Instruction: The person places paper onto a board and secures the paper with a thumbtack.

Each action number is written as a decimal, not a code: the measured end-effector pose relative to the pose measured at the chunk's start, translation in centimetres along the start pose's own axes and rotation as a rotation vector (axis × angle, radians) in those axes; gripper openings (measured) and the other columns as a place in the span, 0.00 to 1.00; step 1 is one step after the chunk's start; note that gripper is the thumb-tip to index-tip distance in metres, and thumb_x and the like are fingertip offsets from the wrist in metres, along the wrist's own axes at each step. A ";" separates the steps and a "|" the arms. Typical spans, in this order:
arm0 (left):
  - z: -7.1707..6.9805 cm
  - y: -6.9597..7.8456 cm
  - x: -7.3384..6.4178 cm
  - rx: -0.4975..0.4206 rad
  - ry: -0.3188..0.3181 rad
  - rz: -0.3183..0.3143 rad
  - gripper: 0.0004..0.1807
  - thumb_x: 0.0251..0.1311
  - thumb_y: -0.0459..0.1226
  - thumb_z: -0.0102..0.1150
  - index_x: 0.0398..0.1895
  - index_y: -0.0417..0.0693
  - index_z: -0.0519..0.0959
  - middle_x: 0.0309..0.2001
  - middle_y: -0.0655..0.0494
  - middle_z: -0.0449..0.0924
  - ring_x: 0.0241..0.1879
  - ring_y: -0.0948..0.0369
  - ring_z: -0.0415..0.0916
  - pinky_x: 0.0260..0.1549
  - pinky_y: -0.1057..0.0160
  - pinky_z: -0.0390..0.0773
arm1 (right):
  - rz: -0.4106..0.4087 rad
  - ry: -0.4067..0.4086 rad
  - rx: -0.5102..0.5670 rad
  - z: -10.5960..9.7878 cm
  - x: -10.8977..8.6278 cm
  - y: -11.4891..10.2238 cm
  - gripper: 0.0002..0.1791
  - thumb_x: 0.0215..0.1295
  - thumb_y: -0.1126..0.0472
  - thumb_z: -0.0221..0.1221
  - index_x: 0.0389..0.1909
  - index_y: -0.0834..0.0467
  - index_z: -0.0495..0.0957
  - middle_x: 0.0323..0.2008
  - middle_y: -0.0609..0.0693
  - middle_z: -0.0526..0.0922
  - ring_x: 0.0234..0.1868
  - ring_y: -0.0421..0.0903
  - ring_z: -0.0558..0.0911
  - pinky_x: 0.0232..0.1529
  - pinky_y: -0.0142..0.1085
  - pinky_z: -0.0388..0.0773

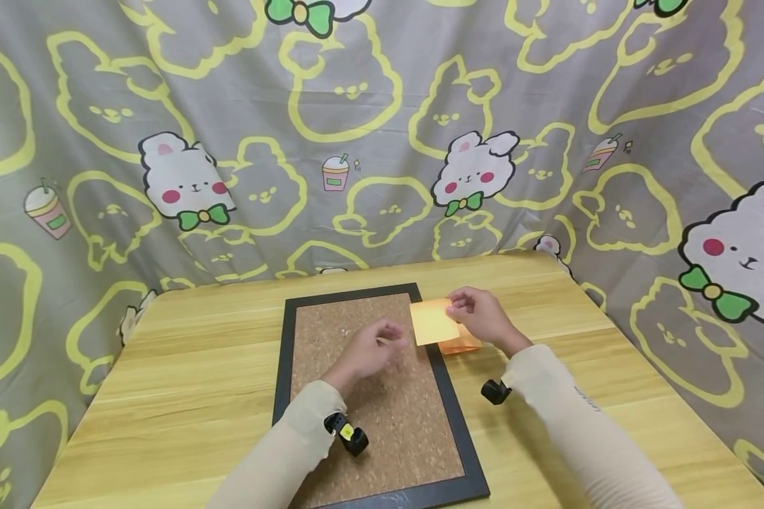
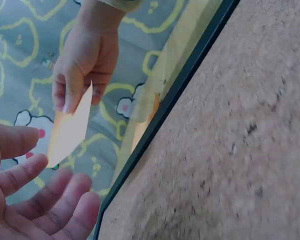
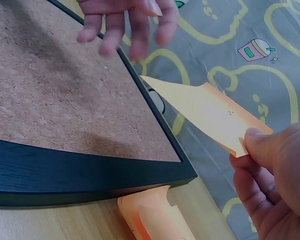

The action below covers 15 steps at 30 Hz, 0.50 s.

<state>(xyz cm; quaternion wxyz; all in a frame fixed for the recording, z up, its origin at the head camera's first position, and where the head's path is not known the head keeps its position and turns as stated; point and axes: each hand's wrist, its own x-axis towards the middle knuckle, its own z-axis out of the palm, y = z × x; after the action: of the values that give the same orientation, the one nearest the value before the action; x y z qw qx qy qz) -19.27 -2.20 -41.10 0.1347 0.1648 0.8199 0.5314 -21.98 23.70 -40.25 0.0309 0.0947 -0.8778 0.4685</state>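
Head view: the right hand (image 1: 482, 316) pinches a yellow-orange note (image 1: 431, 323) at the corkboard (image 1: 388, 431)'s right edge. Left wrist: the left hand (image 2: 30, 215) spreads its fingers apart. Right wrist: curling orange paper (image 3: 165, 215) (partly covered in head view) lies beside the corkboard.

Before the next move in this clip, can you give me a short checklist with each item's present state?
1. Note gripped: ok, pinched in the right hand.
2. Left hand free: ok, fingers relaxed, holding nothing.
3. Board lying flat on the table: ok.
4. Note laid on the board: not ok, it is held up in the air.
5. Orange papers off the cork: ok, on the table beside the board's frame.
6. Cork bare beneath the left sleeve: cannot tell, the sleeve hides it.
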 end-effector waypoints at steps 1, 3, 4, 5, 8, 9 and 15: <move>-0.2 -0.1 -0.2 0.021 0.006 -0.001 0.11 0.67 0.41 0.57 0.47 0.46 0.78 0.42 0.51 0.78 0.35 0.59 0.76 0.31 0.60 0.77 | 0.000 -0.002 0.001 0.1 0.0 -0.1 0.13 0.66 0.65 0.61 0.49 0.66 0.77 0.38 0.56 0.81 0.36 0.49 0.82 0.37 0.39 0.80; -0.5 -0.3 -0.6 0.066 0.010 0.010 0.07 0.67 0.41 0.58 0.40 0.48 0.78 0.32 0.54 0.76 0.30 0.60 0.72 0.26 0.60 0.74 | 0.001 -0.004 0.001 0.2 0.0 -0.2 0.13 0.66 0.65 0.61 0.49 0.66 0.77 0.37 0.56 0.81 0.36 0.48 0.81 0.36 0.38 0.80; -0.7 -0.4 -0.8 0.079 0.011 0.016 0.06 0.67 0.41 0.57 0.38 0.48 0.78 0.29 0.55 0.75 0.27 0.60 0.70 0.25 0.61 0.72 | 0.000 -0.005 0.004 0.3 0.0 -0.3 0.12 0.66 0.65 0.61 0.48 0.66 0.77 0.37 0.56 0.81 0.36 0.48 0.81 0.36 0.38 0.80; -0.9 -0.5 -1.1 0.092 0.010 0.017 0.06 0.67 0.42 0.58 0.36 0.49 0.78 0.27 0.55 0.74 0.26 0.60 0.69 0.24 0.60 0.71 | -0.001 -0.005 0.005 0.3 0.1 -0.3 0.12 0.66 0.66 0.61 0.48 0.66 0.77 0.37 0.56 0.81 0.36 0.48 0.81 0.36 0.38 0.80; -1.6 -0.7 -1.9 0.118 0.012 0.016 0.07 0.67 0.43 0.58 0.36 0.50 0.78 0.28 0.56 0.74 0.28 0.59 0.70 0.25 0.60 0.72 | -0.003 -0.008 0.013 0.6 0.1 -0.3 0.12 0.66 0.66 0.61 0.47 0.66 0.77 0.36 0.55 0.80 0.35 0.48 0.81 0.35 0.38 0.80; -1.9 -0.9 -2.1 0.124 0.015 0.019 0.07 0.67 0.43 0.58 0.36 0.50 0.78 0.30 0.56 0.74 0.29 0.59 0.71 0.27 0.60 0.72 | -0.003 -0.009 0.015 0.7 0.2 -0.3 0.12 0.66 0.66 0.61 0.47 0.66 0.77 0.36 0.55 0.80 0.35 0.48 0.81 0.35 0.38 0.80; -3.3 -1.5 -3.4 0.157 0.045 0.020 0.05 0.67 0.42 0.59 0.37 0.51 0.79 0.34 0.56 0.75 0.35 0.58 0.72 0.30 0.59 0.74 | 0.016 -0.013 0.039 1.3 0.2 -0.4 0.11 0.66 0.66 0.61 0.46 0.66 0.77 0.36 0.55 0.80 0.36 0.49 0.81 0.36 0.38 0.80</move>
<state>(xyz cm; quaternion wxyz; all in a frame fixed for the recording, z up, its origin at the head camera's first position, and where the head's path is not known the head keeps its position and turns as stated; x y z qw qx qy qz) -17.71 -6.92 -41.01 0.0976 0.1708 0.8602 0.4705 -22.09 22.41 -40.58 0.0198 0.0912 -0.8694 0.4852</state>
